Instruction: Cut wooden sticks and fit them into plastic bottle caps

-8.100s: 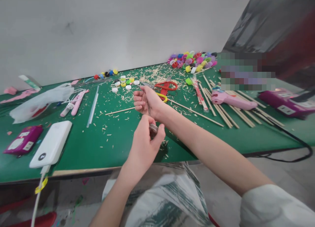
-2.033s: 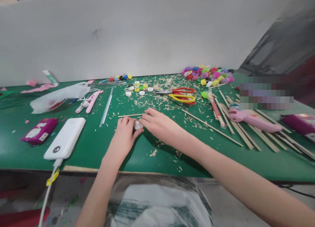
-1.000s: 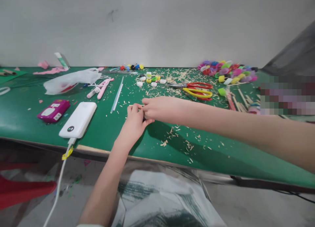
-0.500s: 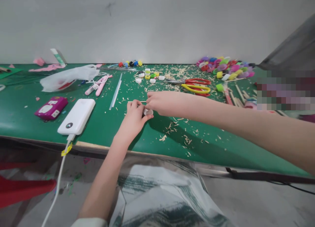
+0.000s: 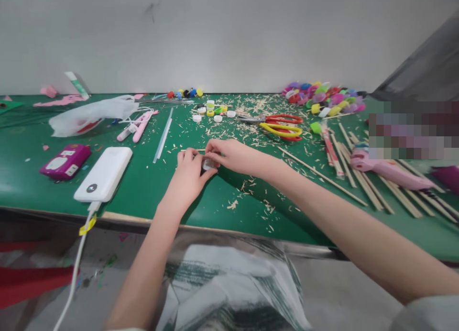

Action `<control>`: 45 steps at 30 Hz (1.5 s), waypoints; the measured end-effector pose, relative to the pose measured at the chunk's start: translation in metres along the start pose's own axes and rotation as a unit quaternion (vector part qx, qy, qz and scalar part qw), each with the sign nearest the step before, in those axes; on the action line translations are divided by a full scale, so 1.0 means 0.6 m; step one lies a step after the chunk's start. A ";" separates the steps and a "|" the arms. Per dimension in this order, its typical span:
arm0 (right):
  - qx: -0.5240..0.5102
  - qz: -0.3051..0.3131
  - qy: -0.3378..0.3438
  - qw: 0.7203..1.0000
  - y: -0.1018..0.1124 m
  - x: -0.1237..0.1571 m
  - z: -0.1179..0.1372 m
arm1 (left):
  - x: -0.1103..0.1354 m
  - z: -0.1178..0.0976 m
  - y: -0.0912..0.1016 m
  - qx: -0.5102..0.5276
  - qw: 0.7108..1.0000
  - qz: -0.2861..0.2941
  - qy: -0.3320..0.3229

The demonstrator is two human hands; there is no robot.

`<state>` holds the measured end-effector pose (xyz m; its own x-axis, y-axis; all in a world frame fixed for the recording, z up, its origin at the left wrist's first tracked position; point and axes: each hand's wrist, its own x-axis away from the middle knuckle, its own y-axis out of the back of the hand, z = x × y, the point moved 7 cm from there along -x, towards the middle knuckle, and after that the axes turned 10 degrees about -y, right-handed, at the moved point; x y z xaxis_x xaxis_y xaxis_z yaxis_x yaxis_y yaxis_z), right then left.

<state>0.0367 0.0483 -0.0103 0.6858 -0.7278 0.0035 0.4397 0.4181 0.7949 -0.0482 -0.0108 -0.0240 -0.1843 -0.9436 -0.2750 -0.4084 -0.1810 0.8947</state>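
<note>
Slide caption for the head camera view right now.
Left hand holding a small pale piece, right hand close beside it, at a green table strewn with shavings.

The surface [image 5: 150,187] was plain green, with a pale wood-coloured strip [image 5: 125,219] along its front edge. Toward the left lay a magenta packet [image 5: 66,162] with white patches and a white slab-shaped device [image 5: 105,173] bearing a dark round spot. White, yellow and green caps [image 5: 218,118] sat toward the back edge; a mixed purple, red, green and yellow heap [image 5: 326,100] filled the back right. Nearer the right edge, a pink tool [image 5: 394,172] crossed tan sticks [image 5: 366,187]. The small round piece [image 5: 208,165] near the middle looked whitish.
</note>
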 end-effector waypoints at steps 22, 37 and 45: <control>0.121 -0.170 0.140 0.968 -0.016 0.027 0.017 | 0.005 0.001 0.002 0.014 1.000 0.005 -0.008; 0.051 -0.135 0.122 0.982 -0.022 0.023 0.015 | 0.005 0.003 0.004 0.030 1.000 -0.002 0.000; -0.055 -0.122 0.006 0.991 0.004 0.014 -0.017 | 0.004 0.004 0.008 0.009 1.000 -0.004 -0.005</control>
<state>0.0495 0.0492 -0.0144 0.5570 -0.8087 -0.1889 0.6535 0.2865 0.7006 -0.0528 -0.0135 -0.0216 -0.1903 -0.9392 -0.2860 -0.4252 -0.1837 0.8863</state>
